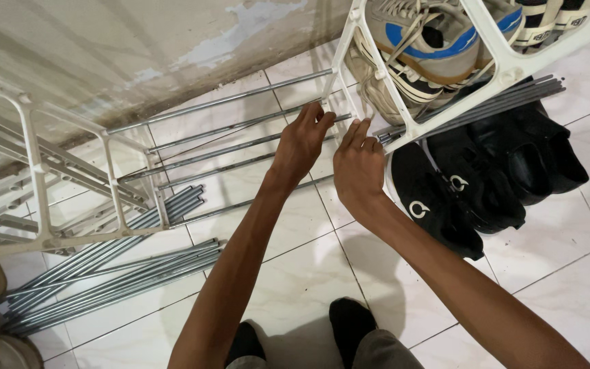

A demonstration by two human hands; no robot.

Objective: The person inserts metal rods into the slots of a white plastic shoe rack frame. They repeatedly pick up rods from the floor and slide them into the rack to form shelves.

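Note:
My left hand [302, 140] is closed around a thin grey metal rod [240, 149] that runs left to a white plastic side frame [39, 178]. My right hand [358, 164] rests with fingers together against the lower edge of another white plastic side frame [404, 133], next to the rod's end. Several more grey rods [227, 101] span between the two frames just above the tiled floor.
Loose grey rods [104, 273] lie in bundles on the white tiles at the left. Black shoes [486, 178] sit on the floor at the right, and sneakers [431, 48] rest in the right frame. A stained wall runs along the top. My feet [349, 321] are at the bottom.

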